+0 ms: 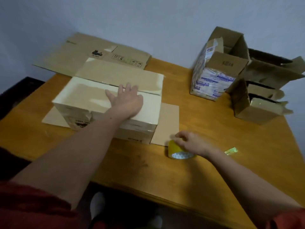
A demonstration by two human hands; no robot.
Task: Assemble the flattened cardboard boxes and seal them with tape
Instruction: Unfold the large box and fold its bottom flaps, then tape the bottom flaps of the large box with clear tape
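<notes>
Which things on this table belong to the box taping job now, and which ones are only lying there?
Belong to the job:
- box pressed by the flat left hand
- tape roll gripped by the right hand
- flattened cardboard at the back

Just lying about:
- open boxes on the right
- small yellow-green scrap near the right wrist

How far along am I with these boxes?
Done: the boxes at the right stand folded up, tops open. In hand: your left hand presses the flaps of the middle box shut while your right hand grips the tape roll on the table. Left: taping that seam, then the flattened cardboard at the back.
</notes>
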